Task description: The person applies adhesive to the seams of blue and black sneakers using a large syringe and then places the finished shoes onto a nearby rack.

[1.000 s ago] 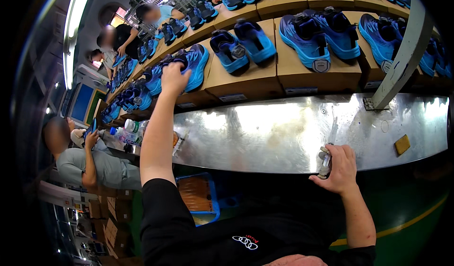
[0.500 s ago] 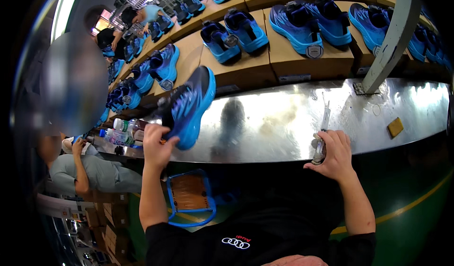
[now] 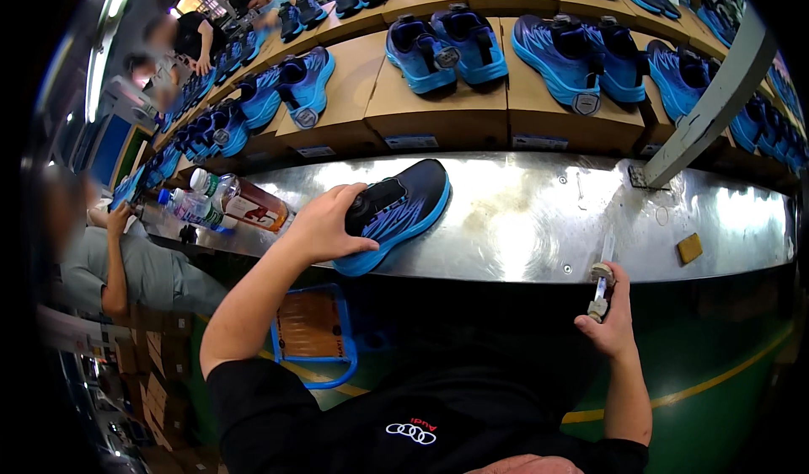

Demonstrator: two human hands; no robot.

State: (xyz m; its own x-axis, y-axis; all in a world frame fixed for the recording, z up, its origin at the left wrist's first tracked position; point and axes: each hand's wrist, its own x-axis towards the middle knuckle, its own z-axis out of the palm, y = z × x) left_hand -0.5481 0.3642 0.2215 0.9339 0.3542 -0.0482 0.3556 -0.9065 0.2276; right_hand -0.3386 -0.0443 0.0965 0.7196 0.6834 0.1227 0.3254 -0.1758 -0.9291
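Note:
My left hand [image 3: 324, 228] is closed around the heel and ankle opening of a black, purple and blue sneaker [image 3: 401, 213]. The sneaker is over the metal bench, sole down, its toe pointing away and to the right; whether all of its sole touches the bench I cannot tell. At the bench's front edge, my right hand [image 3: 613, 318] grips a slim syringe-like tool [image 3: 601, 287] with a pale collar and a clear, narrow front end pointing away from me. The tool's exact kind is hard to make out.
Cardboard boxes [image 3: 447, 130] bearing pairs of sneakers line the far side of the bench [image 3: 497, 213]. Bottles [image 3: 249, 203] lie at left, a yellow-brown block [image 3: 689, 248] at right near a metal post [image 3: 708, 107]. A blue-framed stool [image 3: 313, 326] stands below; co-workers are at left.
My left hand has brought the sneaker down from a raised, toe-up tilt to a flatter position over the bench. My right hand has drawn the tool back toward me.

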